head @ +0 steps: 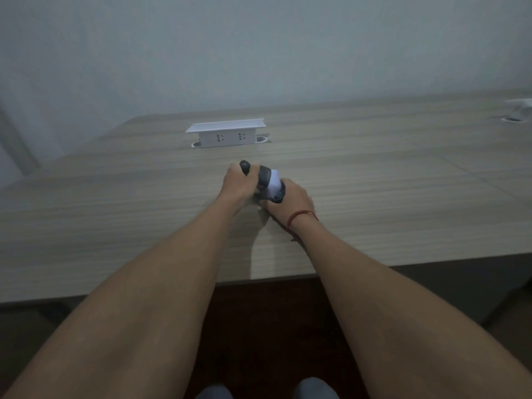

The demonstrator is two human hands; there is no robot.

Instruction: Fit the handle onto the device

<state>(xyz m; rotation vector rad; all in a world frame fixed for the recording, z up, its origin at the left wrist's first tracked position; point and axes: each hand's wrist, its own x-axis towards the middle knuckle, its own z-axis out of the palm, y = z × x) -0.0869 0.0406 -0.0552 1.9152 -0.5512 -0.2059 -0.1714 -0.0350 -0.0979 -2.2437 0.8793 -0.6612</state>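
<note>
Two bare forearms reach from the bottom edge over a wooden desk, both hands wrapped round one small object.

The left hand [237,184] curls its fingers round the dark, rounded end of the black and white object [266,181], which pokes out above its knuckles. The right hand [290,201], just beside it and touching the same object, grips the other end, where a white band meets a dark casing; a red string bracelet [299,218] circles that wrist. The object is held just above the desk [403,197], between the two hands. Beyond the hands, well apart, a white pop-up socket box [226,133] stands raised from the desktop, two outlets facing the hands. Farther back rises a plain pale wall [259,47].
</note>
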